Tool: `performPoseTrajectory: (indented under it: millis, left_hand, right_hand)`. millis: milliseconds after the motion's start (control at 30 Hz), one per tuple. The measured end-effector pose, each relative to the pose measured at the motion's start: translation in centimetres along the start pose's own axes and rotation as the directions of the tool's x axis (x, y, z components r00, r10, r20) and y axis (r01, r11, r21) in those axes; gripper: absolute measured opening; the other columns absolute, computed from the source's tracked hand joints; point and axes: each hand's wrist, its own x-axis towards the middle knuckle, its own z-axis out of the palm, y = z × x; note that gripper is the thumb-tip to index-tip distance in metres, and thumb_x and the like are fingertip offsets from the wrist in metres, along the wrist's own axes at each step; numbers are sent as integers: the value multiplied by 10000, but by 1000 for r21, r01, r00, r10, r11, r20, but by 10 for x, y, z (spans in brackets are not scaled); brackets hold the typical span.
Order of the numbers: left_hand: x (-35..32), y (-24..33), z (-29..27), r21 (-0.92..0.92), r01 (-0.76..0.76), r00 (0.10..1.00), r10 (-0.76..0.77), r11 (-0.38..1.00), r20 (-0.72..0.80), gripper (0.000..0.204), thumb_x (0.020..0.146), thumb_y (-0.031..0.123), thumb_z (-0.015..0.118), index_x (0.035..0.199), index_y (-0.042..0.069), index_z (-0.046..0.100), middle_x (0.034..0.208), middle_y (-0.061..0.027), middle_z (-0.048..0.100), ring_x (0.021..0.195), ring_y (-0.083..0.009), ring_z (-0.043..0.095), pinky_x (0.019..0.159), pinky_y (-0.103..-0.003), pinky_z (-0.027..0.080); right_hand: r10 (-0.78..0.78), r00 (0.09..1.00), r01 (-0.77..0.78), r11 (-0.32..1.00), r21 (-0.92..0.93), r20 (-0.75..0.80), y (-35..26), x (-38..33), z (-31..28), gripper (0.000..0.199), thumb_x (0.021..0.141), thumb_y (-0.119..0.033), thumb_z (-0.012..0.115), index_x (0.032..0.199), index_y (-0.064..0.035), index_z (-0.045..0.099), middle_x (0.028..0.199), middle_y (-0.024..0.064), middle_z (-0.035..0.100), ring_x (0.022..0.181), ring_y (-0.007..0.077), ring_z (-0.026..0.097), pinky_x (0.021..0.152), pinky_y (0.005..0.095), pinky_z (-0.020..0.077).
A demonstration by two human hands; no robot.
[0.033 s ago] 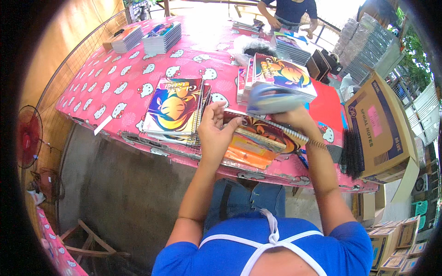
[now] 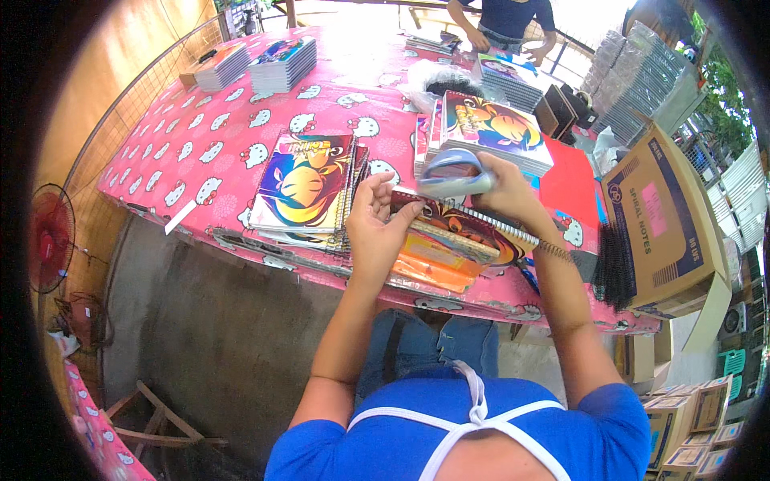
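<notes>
My left hand [image 2: 375,220] grips the left end of a dark-covered spiral notebook [image 2: 461,227], its thumb on the cover. A wire coil [image 2: 557,253] runs along the notebook's upper edge, and its loose tail sticks out to the right under my right forearm. My right hand [image 2: 513,192] is closed around a blue-grey, loop-shaped tool [image 2: 453,175] just above the coil; its exact kind is unclear. Beneath the notebook lie a tan block-like edge [image 2: 457,242] and an orange packet [image 2: 433,268]. Left of my left hand is a stack of colourful notebooks [image 2: 309,184].
More notebooks are stacked [image 2: 493,124] beyond my hands. At right stand a bundle of black coils [image 2: 613,264] and an open cardboard box [image 2: 658,220]. A red sheet [image 2: 568,188] lies nearby. Across the pink patterned table [image 2: 184,152], another person [image 2: 513,24] handles notebooks.
The tool in my right hand was smeared by motion before and now shows sharper, slightly lower and left. My left hand stays on the notebook. The other person's hand has shifted slightly.
</notes>
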Motion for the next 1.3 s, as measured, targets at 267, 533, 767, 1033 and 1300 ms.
performPoseTrajectory:
  millis: [267, 533, 767, 1033, 1300]
  left_hand:
    - [-3, -7, -6, -9, -23, 1000, 24, 1000, 9, 494, 754, -85, 706, 1194, -4, 497, 1084, -66, 563, 1033, -127, 557, 911, -241, 457]
    - [-1, -3, -1, -28, 9, 1000, -9, 1000, 3, 443, 775, -89, 684, 1184, -32, 525, 1096, -77, 577, 1046, -132, 559, 948, -261, 436]
    - [-7, 3, -5, 66, 68, 997, -65, 995, -51, 429, 770, -42, 717, 1182, -7, 603, 943, 24, 571, 844, -44, 511, 752, -187, 435]
    - [-4, 4, -11, 76, 122, 992, -121, 990, -23, 325, 786, -22, 706, 1107, -6, 657, 932, -14, 612, 844, -66, 559, 763, -200, 461]
    - [22, 31, -1, 66, -178, 965, 161, 982, 206, 212, 717, 18, 783, 887, -4, 659, 890, -65, 658, 856, -128, 609, 775, -275, 500]
  right_hand:
    - [30, 999, -32, 977, 211, 12, 1, -8, 2, 532, 600, 10, 711, 1118, 10, 589, 977, 66, 669, 861, 156, 626, 798, 305, 500]
    - [97, 993, -118, 914, 387, 75, 35, 0, 9, 564, 629, -11, 703, 1171, 15, 550, 997, 78, 675, 857, 150, 627, 807, 301, 493]
    - [-28, 991, -45, 860, 508, 134, 36, 2, 16, 469, 624, 47, 663, 1086, -13, 611, 935, 59, 664, 822, 147, 610, 730, 318, 505]
    - [21, 995, -41, 978, -206, -102, 39, 7, 26, 423, 652, -80, 733, 1039, -28, 569, 886, 155, 645, 851, 300, 639, 732, 369, 489]
    - [-10, 979, -100, 847, -521, -204, 86, -87, 27, 542, 719, -314, 729, 1158, -56, 541, 1243, 213, 500, 1136, 401, 503, 910, 468, 443]
